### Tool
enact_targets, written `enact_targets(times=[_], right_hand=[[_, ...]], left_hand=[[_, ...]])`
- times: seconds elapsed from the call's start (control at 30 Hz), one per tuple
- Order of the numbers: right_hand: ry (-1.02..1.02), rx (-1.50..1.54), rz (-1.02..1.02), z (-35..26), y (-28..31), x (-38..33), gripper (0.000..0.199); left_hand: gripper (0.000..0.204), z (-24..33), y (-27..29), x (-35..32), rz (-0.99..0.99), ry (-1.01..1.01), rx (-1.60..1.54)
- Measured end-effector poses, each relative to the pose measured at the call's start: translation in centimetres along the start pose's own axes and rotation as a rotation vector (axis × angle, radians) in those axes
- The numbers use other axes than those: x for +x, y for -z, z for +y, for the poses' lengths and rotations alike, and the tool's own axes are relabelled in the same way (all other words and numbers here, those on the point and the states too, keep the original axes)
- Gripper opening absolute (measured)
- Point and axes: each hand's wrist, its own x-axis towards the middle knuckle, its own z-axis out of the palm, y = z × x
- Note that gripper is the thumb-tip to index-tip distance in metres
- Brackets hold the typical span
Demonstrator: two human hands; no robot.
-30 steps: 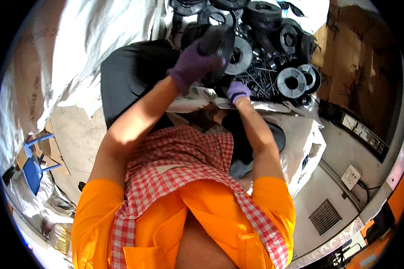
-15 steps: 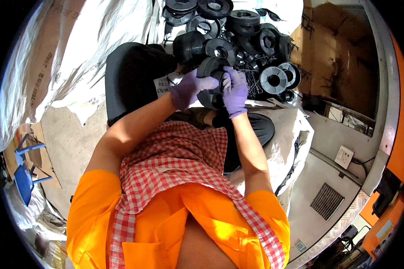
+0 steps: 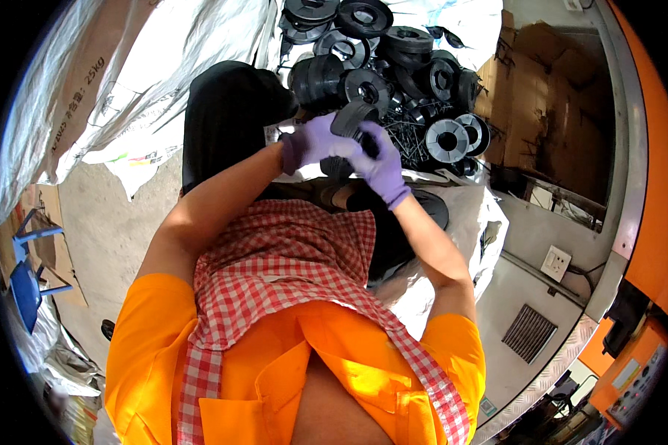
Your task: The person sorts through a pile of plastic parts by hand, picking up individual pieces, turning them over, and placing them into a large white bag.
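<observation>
In purple gloves, both my hands meet at a black plastic spool (image 3: 355, 116) in front of my lap. My left hand (image 3: 321, 144) is closed on its near left side, with the thumb pointing right. My right hand (image 3: 383, 165) curls in from the right, its fingers bent against the spool and its lower fingers up against my left hand. A dark gap shows between the right fingers and thumb. The gloves hide much of the spool, so its full shape cannot be made out.
Beyond my hands lies a heap of black spools (image 3: 367, 87) with thin black sticks (image 3: 404, 137) among them. Two grey-faced spools (image 3: 447, 141) rest at its right edge. A grey metal cabinet (image 3: 531, 289) stands to the right, a blue stool (image 3: 27, 293) far left.
The spool has tilted and turned between my hands. My right hand has moved lower and rolled inward, its fingers now closer to my left hand.
</observation>
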Motion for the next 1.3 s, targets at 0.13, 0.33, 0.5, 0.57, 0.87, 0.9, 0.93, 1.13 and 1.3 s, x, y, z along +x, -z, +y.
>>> enact_targets(times=[0.13,0.33,0.5,0.57,0.87,0.9,0.93,1.13,1.3], right_hand=[[-0.934,0.979,-0.062,1.3,-0.2,2.0,0.048],[0.5,-0.466,-0.066,2.7,0.7,2.5,0.055],[-0.928,1.117,-0.23,4.4,0.9,2.9,0.039],[-0.826,0.592,-0.139,4.0,1.4,4.3,0.033],[-0.128,-1.21,-0.428,15.0,-0.9,12.4,0.084],[-0.209,-1.193,-0.514,14.7,-0.3,13.3,0.076],[-0.066,-1.045,-0.246,16.0,0.7,12.7,0.064],[-0.408,1.208,0.431,9.9,6.5,12.2,0.034],[-0.096,0.751,0.242,6.5,4.7,10.7,0.041]], left_hand=[[0.061,0.9,-1.0,-0.8,0.087,-0.006,0.072],[0.059,-1.1,0.1,0.3,0.151,0.071,-0.075],[0.084,0.0,-1.6,-0.3,0.196,-0.053,0.519],[0.083,-1.7,-0.4,1.4,0.434,-0.172,0.396],[0.06,-1.0,5.3,10.0,0.822,-0.226,-0.005],[0.059,-1.4,5.8,10.3,0.814,-0.184,-0.04],[0.057,-1.7,6.3,10.8,0.802,-0.141,-0.075],[0.065,-7.8,8.2,12.3,1.101,-0.079,0.43],[0.047,-1.5,4.6,10.8,0.822,-0.102,-0.003]])
